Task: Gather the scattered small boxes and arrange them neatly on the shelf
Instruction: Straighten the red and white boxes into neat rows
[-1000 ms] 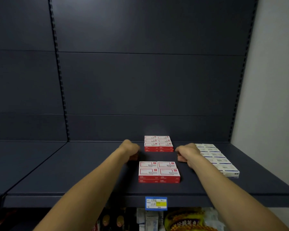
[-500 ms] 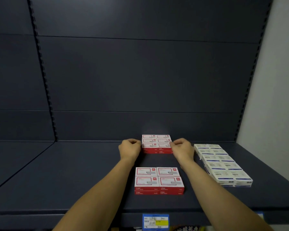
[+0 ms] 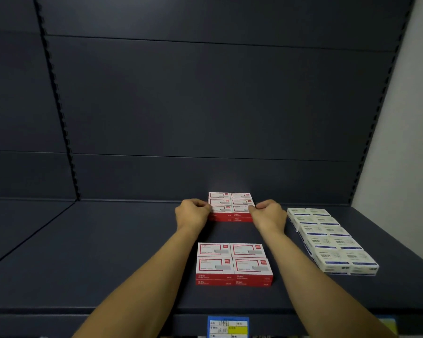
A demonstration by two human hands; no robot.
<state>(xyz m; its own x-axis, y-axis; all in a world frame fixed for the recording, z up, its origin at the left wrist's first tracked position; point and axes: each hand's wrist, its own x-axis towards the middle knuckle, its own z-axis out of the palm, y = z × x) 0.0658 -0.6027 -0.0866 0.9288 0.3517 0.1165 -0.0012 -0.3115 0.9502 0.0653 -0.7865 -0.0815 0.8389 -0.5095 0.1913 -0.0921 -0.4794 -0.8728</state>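
A block of small red-and-white boxes (image 3: 230, 205) lies near the back of the dark shelf (image 3: 108, 252), stacked two layers high. My left hand (image 3: 193, 214) grips its left side with curled fingers. My right hand (image 3: 269, 214) grips its right side the same way. A second block of red-and-white boxes (image 3: 233, 263) sits closer to the front edge, between my forearms, untouched.
Two neat columns of white boxes with blue print (image 3: 330, 239) run front to back at the right. A pale wall (image 3: 405, 154) bounds the right end. A blue and yellow price tag (image 3: 227, 326) hangs on the front lip. Bare shelf stretches left.
Both hands moved back from the gap between the two red blocks and closed in on the sides of the rear block. The view tilted upward a little.
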